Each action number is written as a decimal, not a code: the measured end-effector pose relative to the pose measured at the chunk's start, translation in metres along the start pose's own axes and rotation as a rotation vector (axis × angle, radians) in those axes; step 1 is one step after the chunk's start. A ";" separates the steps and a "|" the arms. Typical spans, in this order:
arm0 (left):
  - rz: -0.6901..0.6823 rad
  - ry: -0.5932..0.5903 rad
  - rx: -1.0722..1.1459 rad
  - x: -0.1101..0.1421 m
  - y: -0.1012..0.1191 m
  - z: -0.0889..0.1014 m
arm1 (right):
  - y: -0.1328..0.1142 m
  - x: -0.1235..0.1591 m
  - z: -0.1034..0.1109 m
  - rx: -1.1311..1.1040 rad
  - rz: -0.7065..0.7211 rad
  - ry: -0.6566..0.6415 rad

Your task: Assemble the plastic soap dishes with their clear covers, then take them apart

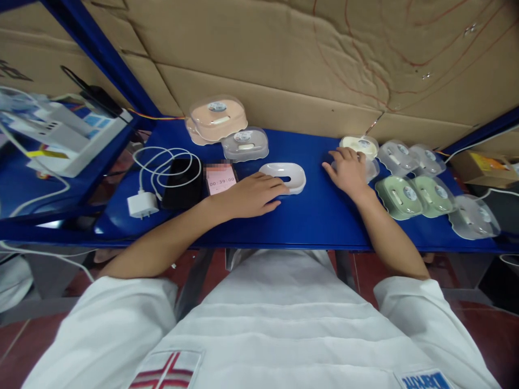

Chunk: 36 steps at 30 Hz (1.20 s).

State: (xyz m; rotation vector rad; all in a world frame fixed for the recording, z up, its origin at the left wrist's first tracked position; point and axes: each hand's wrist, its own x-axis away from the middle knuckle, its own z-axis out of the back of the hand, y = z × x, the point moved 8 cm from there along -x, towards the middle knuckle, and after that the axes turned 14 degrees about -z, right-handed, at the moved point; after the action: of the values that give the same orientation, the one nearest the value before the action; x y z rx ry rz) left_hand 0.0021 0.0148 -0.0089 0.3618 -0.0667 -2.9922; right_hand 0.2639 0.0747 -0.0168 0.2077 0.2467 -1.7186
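Note:
A white oval dish [299,174] with a slot in its floor, much like a soap dish base, lies on the blue table. Over its near left rim rests my left hand [257,193], palm down with the fingers stretched out. My right hand [348,172] is spread over a clear-lidded case [372,168] and hides much of it; its thumb points out to the left. Just beyond those fingertips stands a cream case [359,145] with a clear lid and a round label. Neither hand appears closed around anything.
Green lidded cases [399,197] and several pale ones [399,158] stand at the right. Peach cases [219,116] and a grey one [245,144] sit at the back left. Left of my hand lie a phone [221,183], a black object [182,183] and a white charger [142,205].

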 end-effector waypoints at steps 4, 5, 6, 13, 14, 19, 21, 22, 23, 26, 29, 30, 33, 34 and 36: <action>-0.068 0.016 0.080 -0.005 0.011 -0.002 | -0.047 -0.012 -0.007 -0.119 0.168 -0.043; -0.085 0.018 0.099 -0.007 0.015 -0.003 | -0.060 -0.017 -0.008 -0.167 0.223 -0.059; -0.097 0.018 0.114 -0.008 0.017 -0.004 | -0.071 -0.023 -0.007 -0.224 0.270 -0.064; -0.081 0.006 0.139 -0.007 0.016 -0.012 | -0.022 -0.071 0.020 -0.353 0.051 0.182; -0.076 0.008 0.135 -0.007 0.016 -0.011 | -0.004 -0.070 0.018 -0.267 -0.008 0.169; -0.113 0.017 0.125 -0.008 0.020 -0.003 | 0.065 -0.043 -0.011 0.086 -0.240 -0.077; -0.136 0.033 0.110 -0.009 0.023 0.000 | 0.070 -0.033 -0.016 0.088 -0.210 -0.106; -0.142 0.038 0.099 -0.009 0.023 0.001 | 0.070 -0.031 -0.015 0.076 -0.181 -0.093; -0.144 0.034 0.089 -0.010 0.023 0.001 | 0.069 -0.030 -0.013 0.063 -0.150 -0.071; -0.124 0.002 0.043 -0.009 0.020 -0.002 | 0.074 -0.033 -0.009 0.030 -0.118 -0.050; -0.111 -0.008 0.001 -0.008 0.016 -0.001 | 0.089 -0.037 -0.014 -0.002 -0.168 -0.167; -0.112 -0.006 -0.009 -0.008 0.016 0.000 | 0.093 -0.037 -0.014 -0.013 -0.179 -0.204; -0.120 0.004 -0.041 -0.007 0.016 0.004 | 0.092 -0.034 -0.003 -0.047 -0.145 -0.191; -0.119 0.006 -0.054 -0.007 0.015 0.006 | 0.087 -0.032 0.004 -0.055 -0.119 -0.164; -0.113 0.015 -0.079 -0.006 0.015 0.010 | 0.074 -0.024 0.017 -0.065 -0.060 -0.122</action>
State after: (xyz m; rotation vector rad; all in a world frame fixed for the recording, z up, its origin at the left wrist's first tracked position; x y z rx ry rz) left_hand 0.0076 0.0014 0.0028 0.3913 0.0761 -3.0920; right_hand 0.3406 0.0815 0.0030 0.0479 0.2202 -1.7732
